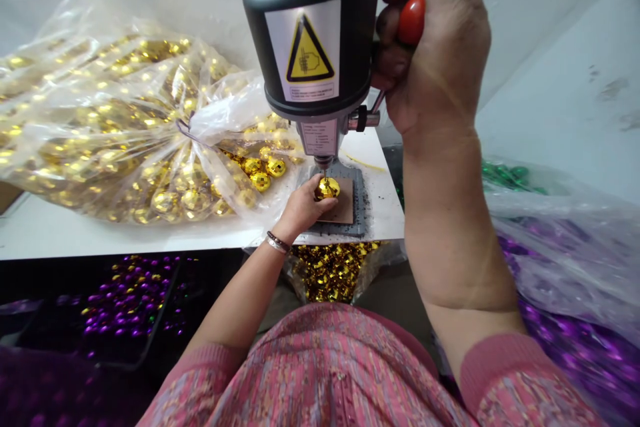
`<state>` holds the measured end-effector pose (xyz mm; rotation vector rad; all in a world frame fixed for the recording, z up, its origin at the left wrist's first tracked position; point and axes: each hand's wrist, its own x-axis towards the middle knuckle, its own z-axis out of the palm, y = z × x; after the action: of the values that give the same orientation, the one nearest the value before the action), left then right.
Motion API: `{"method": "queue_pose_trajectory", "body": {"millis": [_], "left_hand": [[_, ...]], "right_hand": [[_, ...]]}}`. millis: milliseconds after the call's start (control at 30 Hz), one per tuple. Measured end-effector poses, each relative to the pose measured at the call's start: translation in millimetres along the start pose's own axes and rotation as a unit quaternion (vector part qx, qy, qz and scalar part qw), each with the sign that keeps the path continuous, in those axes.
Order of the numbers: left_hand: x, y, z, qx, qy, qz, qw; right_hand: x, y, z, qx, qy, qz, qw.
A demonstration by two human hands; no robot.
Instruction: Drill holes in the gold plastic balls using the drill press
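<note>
A black drill press (310,27) with a yellow warning label stands over the white table. My left hand (305,203) grips a shiny gold faceted ball (327,188) between thumb and fingers, on a brown board (345,203) that lies on the grey press base (361,213). The chuck (324,161) is right above the ball; whether the bit has entered it cannot be made out. Raised at the right of the press, my right hand (440,40) is closed around the lever with the red knob (412,19).
A large clear bag (100,127) of gold balls covers the left of the white table (30,237). Gold pieces (333,273) fill an open bag below the front edge. Purple balls (127,300) lie lower left; bags of purple (575,340) and green items (505,175) are at right.
</note>
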<state>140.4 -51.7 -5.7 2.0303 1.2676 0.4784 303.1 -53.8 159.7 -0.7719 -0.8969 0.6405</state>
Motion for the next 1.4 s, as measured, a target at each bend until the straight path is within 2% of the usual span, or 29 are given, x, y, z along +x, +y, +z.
{"method": "queue_pose_trajectory", "body": {"millis": [133,300,433,533,833,1067,1233,1300,1400], "left_hand": [[-1,-3,1.0,-0.018,-0.015,-0.002,1.000],[0,-10,5.0,-0.025,-0.001,0.003,1.000],[0,-11,5.3,-0.019,-0.008,0.017,1.000],[-1,-10,4.6,-0.021,-0.003,0.021,1.000],[-3,-10,3.3,-0.046,-0.011,0.012,0.999],[-3,-9,2.3,-0.097,-0.017,0.005,0.995],[-2,-13,3.6,-0.097,-0.023,0.014,0.995],[-2,-15,4.7,-0.095,-0.021,0.014,0.995],[-1,-16,6.9,-0.089,-0.011,-0.006,0.996]], "right_hand": [[-11,-1,-2,-0.011,-0.026,-0.070,0.997],[-51,2,-14,-0.077,-0.044,-0.166,0.982],[-83,14,-30,-0.129,-0.042,-0.168,0.976],[-94,24,-38,-0.168,-0.025,-0.167,0.971],[-102,42,-41,-0.139,-0.017,-0.244,0.960],[-100,62,-43,-0.096,-0.023,-0.329,0.939],[-106,78,-50,-0.123,-0.018,-0.349,0.929],[-106,75,-48,-0.114,-0.010,-0.348,0.931],[-97,57,-35,-0.082,0.001,-0.327,0.941]]}}
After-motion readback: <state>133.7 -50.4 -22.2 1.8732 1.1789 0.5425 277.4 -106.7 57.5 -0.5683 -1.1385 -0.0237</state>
